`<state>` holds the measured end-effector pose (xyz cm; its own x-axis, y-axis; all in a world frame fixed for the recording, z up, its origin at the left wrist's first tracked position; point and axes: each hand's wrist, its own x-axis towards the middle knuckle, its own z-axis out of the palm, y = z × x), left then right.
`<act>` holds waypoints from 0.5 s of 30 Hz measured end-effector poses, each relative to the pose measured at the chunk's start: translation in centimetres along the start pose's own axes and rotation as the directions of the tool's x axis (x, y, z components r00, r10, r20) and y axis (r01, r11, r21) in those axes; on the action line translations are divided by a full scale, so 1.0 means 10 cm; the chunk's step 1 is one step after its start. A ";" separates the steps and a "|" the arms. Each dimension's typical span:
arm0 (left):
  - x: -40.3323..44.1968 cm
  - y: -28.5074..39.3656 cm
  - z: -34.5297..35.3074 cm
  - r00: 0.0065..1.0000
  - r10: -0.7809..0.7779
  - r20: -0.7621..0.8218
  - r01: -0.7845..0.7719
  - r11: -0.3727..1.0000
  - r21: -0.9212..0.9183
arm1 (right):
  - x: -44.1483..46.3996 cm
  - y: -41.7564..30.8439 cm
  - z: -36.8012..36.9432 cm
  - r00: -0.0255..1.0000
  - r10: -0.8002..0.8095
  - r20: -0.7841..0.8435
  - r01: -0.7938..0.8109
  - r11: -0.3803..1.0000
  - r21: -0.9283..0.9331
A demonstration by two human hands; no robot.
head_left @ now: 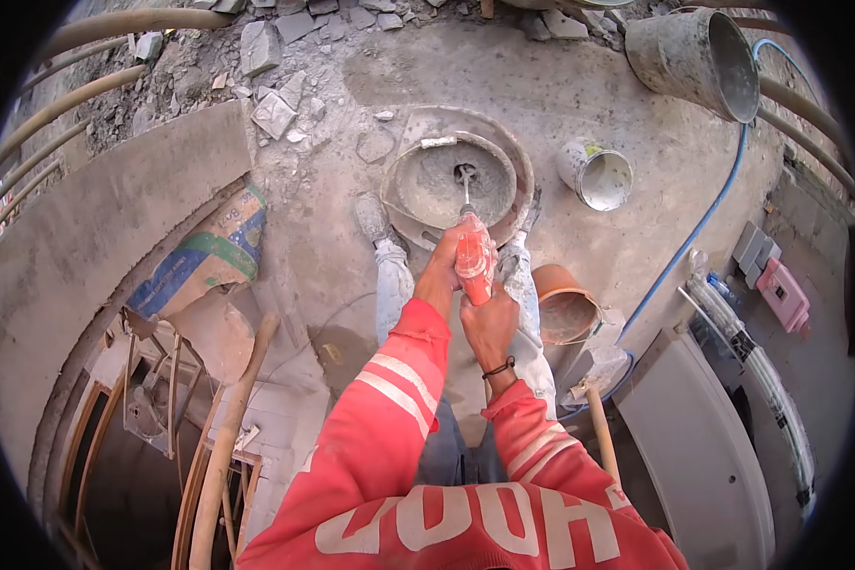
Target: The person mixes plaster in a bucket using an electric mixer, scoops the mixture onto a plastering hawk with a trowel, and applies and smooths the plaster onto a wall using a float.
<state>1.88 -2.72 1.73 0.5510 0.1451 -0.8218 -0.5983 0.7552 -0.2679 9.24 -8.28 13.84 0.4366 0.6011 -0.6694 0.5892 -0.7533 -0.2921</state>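
– The red sweatshirt [456,521] sits nearest, at six o'clock; where's the drill [475,264]?
– Dial centre, pointing to twelve, its shaft [466,193] down inside the bucket [410,187]
– How's it held?
– Left hand [444,258] clasping the body at nine, right hand [490,328] wrapped round the handle at six
– How will it handle?
– Probably stiff, heavyish, slick where smeared; hold body and handle
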 end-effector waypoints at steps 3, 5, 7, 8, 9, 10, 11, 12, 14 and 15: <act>0.09 0.17 0.06 0.999 -0.032 0.032 0.032 0.999 0.011 | 0.12 -0.10 0.01 1.000 -0.011 -0.019 0.012 0.999 0.036; 0.09 0.19 0.13 0.998 -0.055 0.006 0.054 0.998 0.036 | 0.10 -0.08 -0.01 1.000 0.011 -0.004 -0.011 0.999 0.048; 0.13 0.21 0.15 0.999 -0.013 0.036 0.011 0.998 0.067 | 0.16 -0.09 -0.06 0.999 0.033 0.024 -0.034 0.998 0.044; 0.14 0.20 0.16 0.999 0.008 0.039 -0.011 0.997 0.077 | 0.22 -0.12 -0.06 1.000 0.015 0.013 -0.015 1.000 0.027; 0.11 0.15 0.17 0.999 0.020 0.030 -0.022 0.997 0.075 | 0.20 -0.10 -0.08 1.000 0.009 0.014 -0.009 1.000 0.000; 0.12 0.14 0.19 0.999 0.025 0.040 -0.028 0.997 0.071 | 0.20 -0.08 -0.10 1.000 0.002 0.012 -0.002 1.000 -0.027; 0.15 0.15 0.21 0.998 0.033 0.052 -0.036 0.997 0.068 | 0.23 -0.07 -0.11 1.000 -0.012 -0.002 0.012 1.000 -0.015; 0.14 0.13 0.21 0.998 0.036 0.057 -0.040 0.997 0.060 | 0.23 -0.06 -0.14 1.000 -0.019 -0.009 0.019 1.000 -0.006; 0.17 0.12 0.27 0.998 0.055 0.010 -0.055 0.998 0.007 | 0.28 -0.08 -0.17 0.999 -0.044 -0.014 0.044 0.999 0.006; 0.18 0.12 0.28 0.998 0.063 -0.017 -0.064 0.998 -0.020 | 0.29 -0.08 -0.20 0.998 -0.057 -0.003 0.057 0.998 0.003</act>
<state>3.77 0.24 1.34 0.5023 0.1819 -0.8453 -0.6435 0.7317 -0.2249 11.39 -5.36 13.52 0.4047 0.6439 -0.6494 0.6108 -0.7188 -0.3321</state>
